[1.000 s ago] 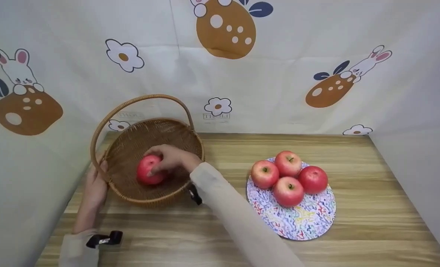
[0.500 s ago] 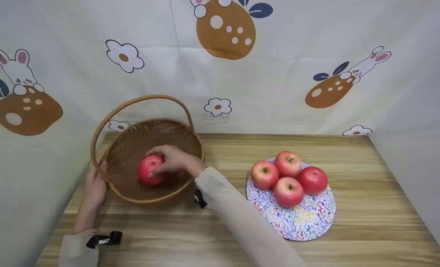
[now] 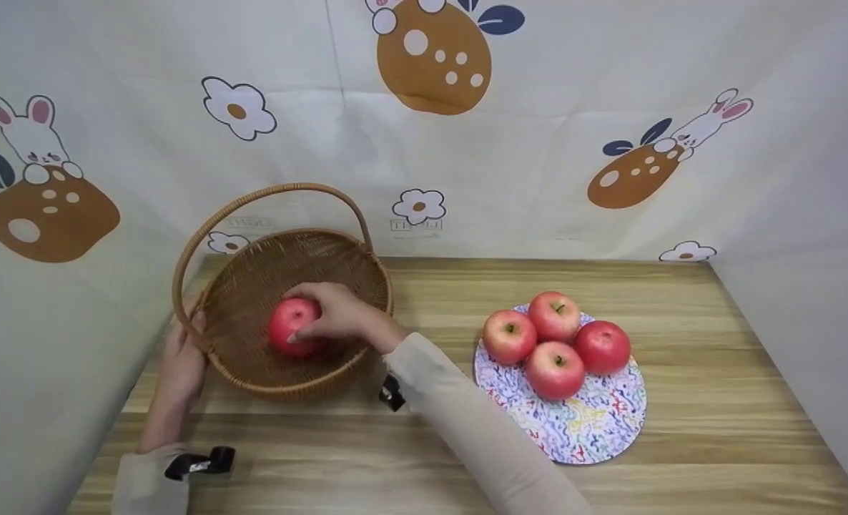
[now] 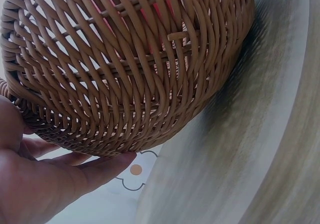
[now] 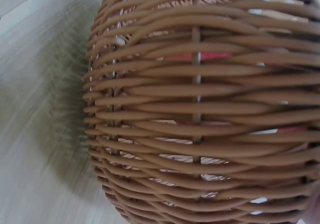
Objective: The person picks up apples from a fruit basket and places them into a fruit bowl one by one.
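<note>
A red apple is inside the brown woven basket, which has a tall arched handle. My right hand reaches over the basket's right rim and grips that apple, thumb on the near side and fingers over the far side. At the basket's left side my left hand holds the rim by the foot of the handle. In the left wrist view, the fingers of that hand lie along the outside of the weave. Red shows through gaps in the basket wall in the right wrist view.
To the right, a round plate with a colourful squiggle pattern bears several apples grouped toward its far edge. The wood-grain table meets pale printed curtains at the back and both sides.
My right hand, forearm and the apple have shifted slightly right within the basket. My left hand, the basket and the plate of apples stay where they were.
</note>
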A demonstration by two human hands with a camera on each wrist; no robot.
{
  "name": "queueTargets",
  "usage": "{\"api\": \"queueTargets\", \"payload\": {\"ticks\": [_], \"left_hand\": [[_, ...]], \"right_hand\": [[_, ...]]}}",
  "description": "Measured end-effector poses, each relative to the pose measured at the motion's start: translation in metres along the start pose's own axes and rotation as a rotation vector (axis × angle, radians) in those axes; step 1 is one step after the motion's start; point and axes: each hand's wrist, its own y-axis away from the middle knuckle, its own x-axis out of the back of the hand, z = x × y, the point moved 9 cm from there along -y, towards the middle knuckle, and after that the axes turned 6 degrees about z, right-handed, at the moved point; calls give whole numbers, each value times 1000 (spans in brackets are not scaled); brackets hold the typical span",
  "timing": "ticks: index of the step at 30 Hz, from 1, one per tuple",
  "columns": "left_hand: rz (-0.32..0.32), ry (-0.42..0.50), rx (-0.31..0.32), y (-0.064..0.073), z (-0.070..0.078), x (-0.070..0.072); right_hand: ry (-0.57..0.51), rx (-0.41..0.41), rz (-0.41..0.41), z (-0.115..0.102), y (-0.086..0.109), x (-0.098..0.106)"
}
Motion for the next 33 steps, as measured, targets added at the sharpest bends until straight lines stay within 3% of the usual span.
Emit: {"api": "queueTargets", "payload": {"ticks": [12, 19, 33], "left_hand": [[-23, -23, -11, 2, 2, -1], [-28, -34, -5, 1, 0, -1], [-26, -31, 2, -1, -2, 0]], "right_hand": [[-1, 18, 69, -4, 9, 4], [-11, -52, 135, -4, 17, 8], [-75, -88, 236, -4, 28, 16]]}}
